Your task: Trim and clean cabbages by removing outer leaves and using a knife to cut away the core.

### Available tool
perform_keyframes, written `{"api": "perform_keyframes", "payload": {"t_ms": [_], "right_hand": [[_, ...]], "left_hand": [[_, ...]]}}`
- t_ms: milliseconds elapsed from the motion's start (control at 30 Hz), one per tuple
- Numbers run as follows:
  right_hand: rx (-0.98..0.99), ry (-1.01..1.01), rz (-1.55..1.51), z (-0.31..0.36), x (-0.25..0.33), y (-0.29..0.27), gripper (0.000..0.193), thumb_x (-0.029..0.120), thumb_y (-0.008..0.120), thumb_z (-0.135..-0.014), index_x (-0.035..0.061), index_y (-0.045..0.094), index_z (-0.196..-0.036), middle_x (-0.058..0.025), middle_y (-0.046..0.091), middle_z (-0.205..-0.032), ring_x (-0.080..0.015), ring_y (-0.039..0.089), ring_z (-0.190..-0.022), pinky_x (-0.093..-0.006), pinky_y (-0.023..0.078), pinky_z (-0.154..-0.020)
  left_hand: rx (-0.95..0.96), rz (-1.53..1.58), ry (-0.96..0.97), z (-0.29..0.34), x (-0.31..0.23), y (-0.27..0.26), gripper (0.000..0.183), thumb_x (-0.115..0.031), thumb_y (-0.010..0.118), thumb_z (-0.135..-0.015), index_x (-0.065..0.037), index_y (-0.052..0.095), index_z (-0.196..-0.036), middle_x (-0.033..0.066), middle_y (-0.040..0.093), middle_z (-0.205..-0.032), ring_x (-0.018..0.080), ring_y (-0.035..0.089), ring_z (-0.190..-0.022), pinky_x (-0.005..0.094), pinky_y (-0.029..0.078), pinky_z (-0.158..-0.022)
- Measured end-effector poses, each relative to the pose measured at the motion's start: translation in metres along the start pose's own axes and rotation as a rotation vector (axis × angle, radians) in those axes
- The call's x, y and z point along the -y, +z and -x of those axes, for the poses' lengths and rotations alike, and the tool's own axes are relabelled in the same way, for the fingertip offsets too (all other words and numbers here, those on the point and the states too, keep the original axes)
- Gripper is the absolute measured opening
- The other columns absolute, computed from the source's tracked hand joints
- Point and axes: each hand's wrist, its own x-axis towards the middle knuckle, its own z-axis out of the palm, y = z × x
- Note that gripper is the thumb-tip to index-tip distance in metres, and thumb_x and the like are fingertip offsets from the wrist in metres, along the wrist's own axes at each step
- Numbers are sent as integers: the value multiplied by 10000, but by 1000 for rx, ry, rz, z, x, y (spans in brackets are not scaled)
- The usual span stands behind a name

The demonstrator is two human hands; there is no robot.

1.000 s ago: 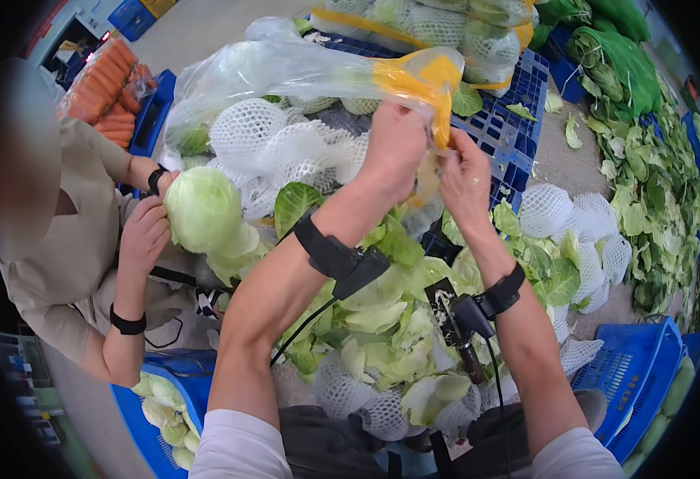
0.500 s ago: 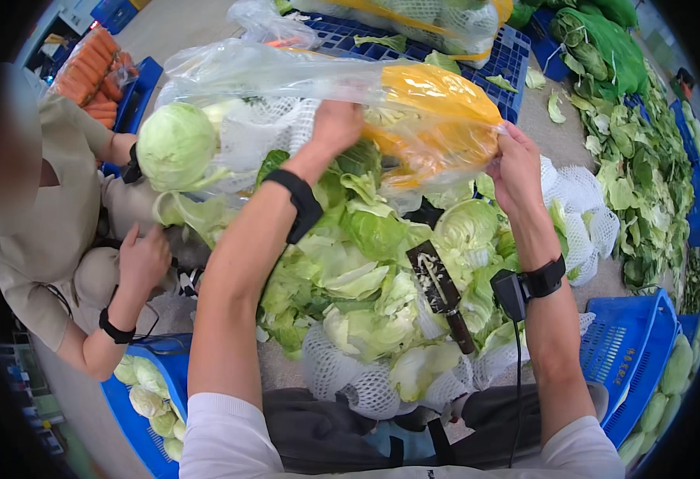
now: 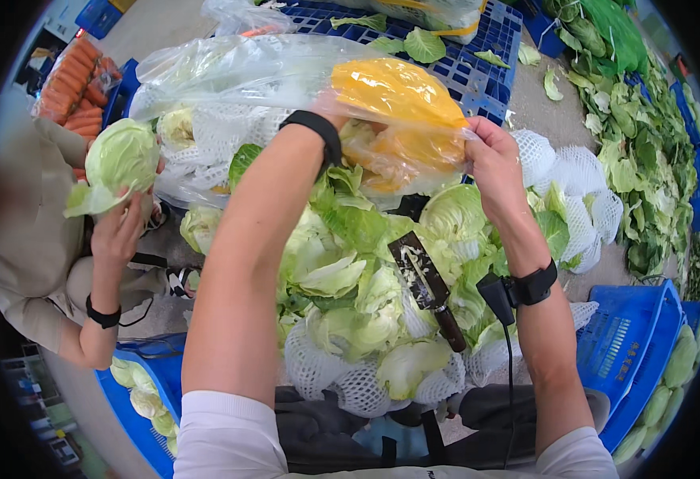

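A large clear plastic bag with an orange-yellow band (image 3: 398, 88) lies across the far side of the leaf pile, with netted cabbages inside its left part. My right hand (image 3: 495, 160) is closed, pinching the bag's right edge. Reaching into the bag, my left hand (image 3: 336, 105) shows only blurrily through the plastic; its fingers are hidden. Below the bag spreads a heap of loose cabbage leaves (image 3: 330, 275). A dark-bladed cleaver (image 3: 420, 271) with bits of leaf on it rests on the heap. White foam nets (image 3: 366, 387) lie at the near edge.
At left, a co-worker's hands hold a cabbage (image 3: 122, 152). Bagged carrots (image 3: 71, 80) stand behind. Blue crates of cabbages flank me, one at left (image 3: 122, 415) and one at right (image 3: 605, 351). A blue pallet (image 3: 490, 72) lies beyond; discarded leaves (image 3: 645, 191) cover the right side.
My left hand has gone deeper into the bag, and the bag has shifted left with my right hand still on its edge. The co-worker has lifted a cabbage away from the bag.
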Motion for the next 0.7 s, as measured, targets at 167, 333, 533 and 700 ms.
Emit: {"api": "perform_keyframes", "payload": {"t_ms": [167, 333, 533, 700], "right_hand": [[-38, 25, 14, -5, -4, 4, 217, -13, 527, -843, -18, 690, -987, 5, 650, -806, -68, 550, -700, -228, 431, -664], [-48, 34, 9, -4, -9, 5, 236, -25, 524, -830, -16, 690, -998, -11, 654, -795, -78, 555, -673, -248, 437, -634], [-51, 36, 49, -6, -10, 8, 224, -17, 527, -843, -12, 691, -995, -7, 647, -787, -78, 553, -678, -247, 435, -637], [-63, 7, 68, -8, -13, 10, 210, -13, 524, -853, -15, 691, -980, -9, 643, -773, -84, 558, -673, -249, 442, -638]], "left_hand": [[218, 34, -69, 0, -3, -24, 352, -263, 595, -951, -50, 671, -1220, 168, 671, -1269, 372, 599, -1198, 434, 477, -1008], [164, 112, -64, 7, 26, -21, 439, -410, 658, -906, -130, 676, -1244, 160, 700, -1213, 345, 649, -1112, 437, 519, -939], [33, 20, 72, -3, 52, -9, 501, -467, 627, -940, -134, 643, -1315, 119, 612, -1396, 329, 555, -1276, 406, 441, -1073], [9, 12, 84, 1, 51, -5, 529, -486, 634, -932, -139, 631, -1330, 121, 614, -1393, 328, 559, -1273, 407, 445, -1066]]}}
